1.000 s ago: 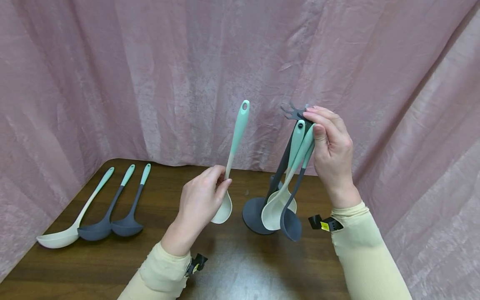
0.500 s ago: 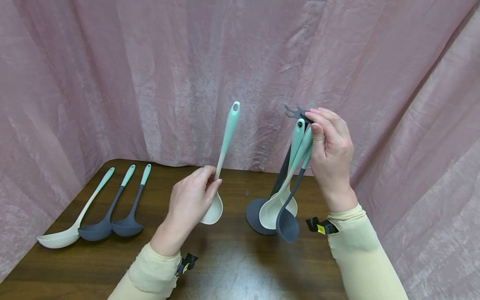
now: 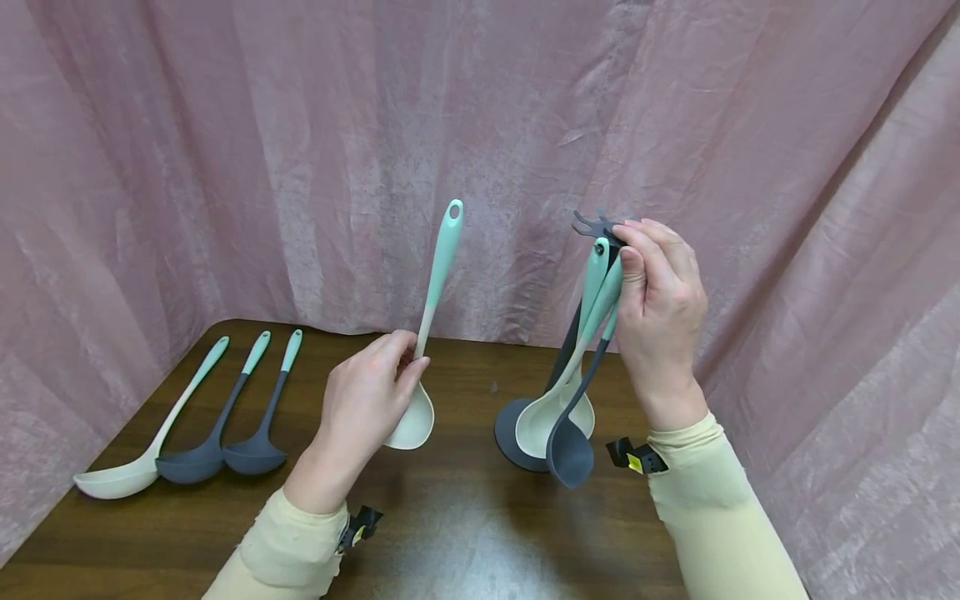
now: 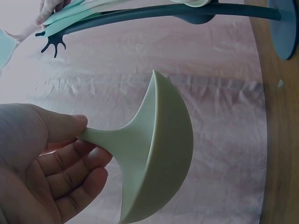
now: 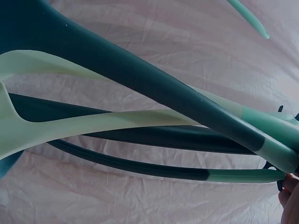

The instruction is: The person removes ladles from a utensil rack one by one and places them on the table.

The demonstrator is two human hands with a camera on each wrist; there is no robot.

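Observation:
My left hand (image 3: 367,392) pinches a white ladle (image 3: 442,258) low on its stem, with the mint handle pointing up. In the left wrist view, the bowl of that ladle (image 4: 170,144) hangs beyond the fingertips. My right hand (image 3: 663,308) grips the top of a dark grey utensil stand (image 3: 513,437), fingers over its hooked crown and thumb by the ladle handles. White ladles (image 3: 536,425) and a dark grey ladle (image 3: 572,457) hang there. Another dark grey ladle (image 5: 140,165) shows behind them in the right wrist view. Part of the crown is hidden by my fingers.
On the left of the wooden table (image 3: 450,533) lie a white ladle (image 3: 123,479) and two dark grey ladles (image 3: 191,462), side by side with handles pointing away. A pink curtain (image 3: 337,167) closes off the back and both sides.
My left hand has moved left with the white ladle, away from the stand. My right hand stays at the crown; the stand has shifted slightly right and its front ladles slightly left.

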